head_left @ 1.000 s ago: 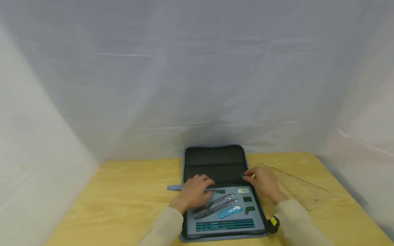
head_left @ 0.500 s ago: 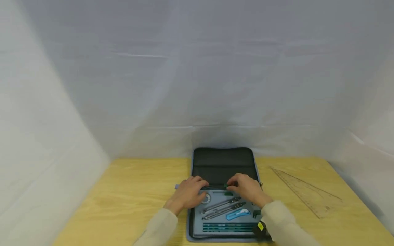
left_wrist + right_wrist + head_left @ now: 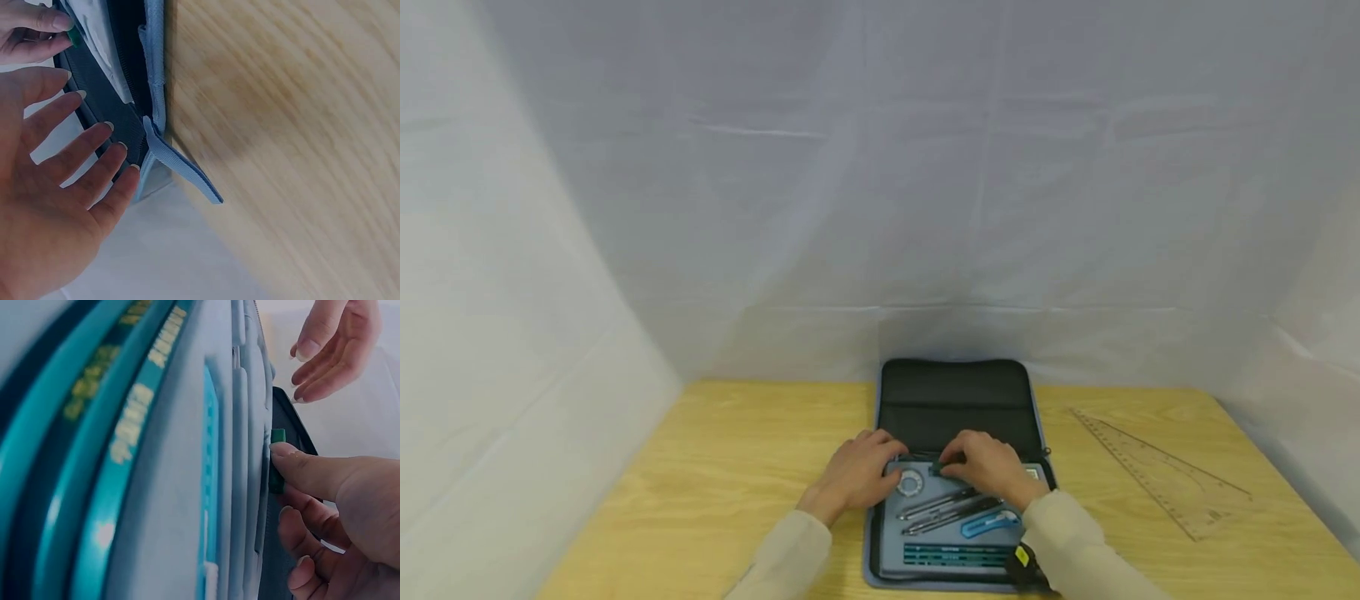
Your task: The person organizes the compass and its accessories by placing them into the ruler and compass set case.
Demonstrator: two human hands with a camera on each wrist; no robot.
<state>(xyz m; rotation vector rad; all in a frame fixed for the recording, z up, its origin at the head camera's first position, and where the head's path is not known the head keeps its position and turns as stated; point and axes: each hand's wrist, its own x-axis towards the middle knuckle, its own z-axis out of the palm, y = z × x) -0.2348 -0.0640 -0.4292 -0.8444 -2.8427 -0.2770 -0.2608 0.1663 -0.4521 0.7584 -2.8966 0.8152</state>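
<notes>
Case (image 3: 958, 392): lying open on the table (image 3: 760, 483).
Green piece (image 3: 277, 469): near the case's fold.
Right hand (image 3: 988, 467): pinching that green piece.
Left hand (image 3: 853, 472): fingers spread, over the case's left edge.
Clear triangle (image 3: 1161, 475): flat, right of the case.

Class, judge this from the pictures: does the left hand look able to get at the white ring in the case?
Probably yes. The left hand holds nothing, its thumb is right by the white ring, and nothing appears to lie over it.
</notes>
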